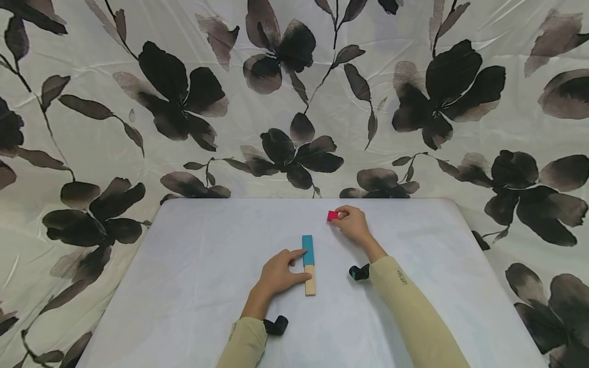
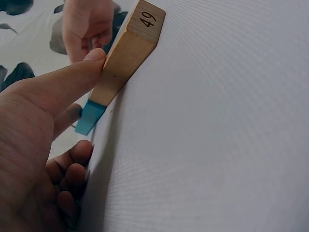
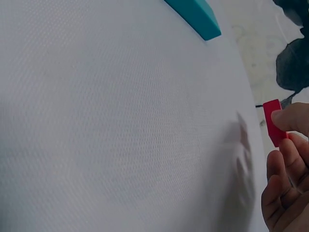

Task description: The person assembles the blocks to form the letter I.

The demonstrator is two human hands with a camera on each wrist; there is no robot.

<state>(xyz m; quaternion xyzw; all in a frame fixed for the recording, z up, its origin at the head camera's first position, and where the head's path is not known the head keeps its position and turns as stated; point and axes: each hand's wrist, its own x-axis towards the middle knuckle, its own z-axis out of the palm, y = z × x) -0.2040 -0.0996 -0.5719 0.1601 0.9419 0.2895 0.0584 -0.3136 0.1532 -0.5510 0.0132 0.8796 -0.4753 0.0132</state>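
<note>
In the head view, a blue block (image 1: 308, 250) and a plain wooden block (image 1: 310, 280) lie end to end in one line on the white table. My left hand (image 1: 278, 273) is on their left side, the index finger touching the blue block and the thumb against the wooden one. The left wrist view shows the number 49 on the near end of the wooden block (image 2: 116, 65); the other fingers are bent beneath the hand. Farther back and to the right, my right hand (image 1: 353, 225) pinches a small red block (image 3: 273, 123) between thumb and fingers, seemingly held above the table.
The white table (image 1: 207, 240) has its far edge just behind the right hand. A floral cloth (image 1: 294, 102) hangs behind and spreads to both sides. Each wrist wears a small black camera, one (image 1: 276, 325) on the left and one (image 1: 359, 272) on the right.
</note>
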